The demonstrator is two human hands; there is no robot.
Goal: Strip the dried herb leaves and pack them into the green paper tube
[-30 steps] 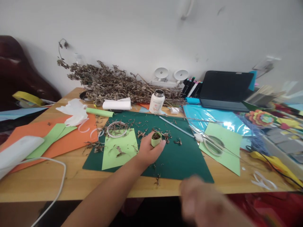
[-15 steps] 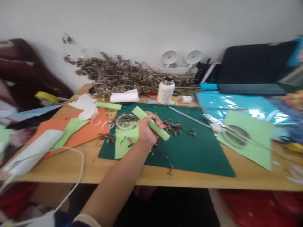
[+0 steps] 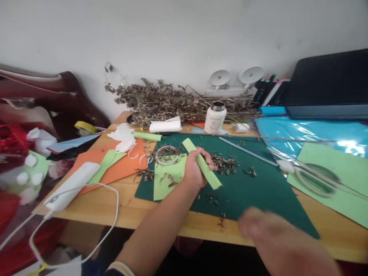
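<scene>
My left hand is closed around a rolled light-green paper tube, held slantwise over the dark green cutting mat. Dried plant crumbs lie on the mat just right of the tube. A flat light-green sheet and a ring of clear tape sit to the left of that hand. My right hand comes in low at the front edge of the mat, smeared by motion, so its fingers cannot be read.
Dried branches are piled along the wall, beside a white bottle. Orange paper, a second green tube, white tissue and a white cabled device lie left. Scissors on green paper and blue film lie right.
The upright tube in my left hand has been tipped over to lie slantwise. My right hand left the view, then came back low right. The camera swung left.
</scene>
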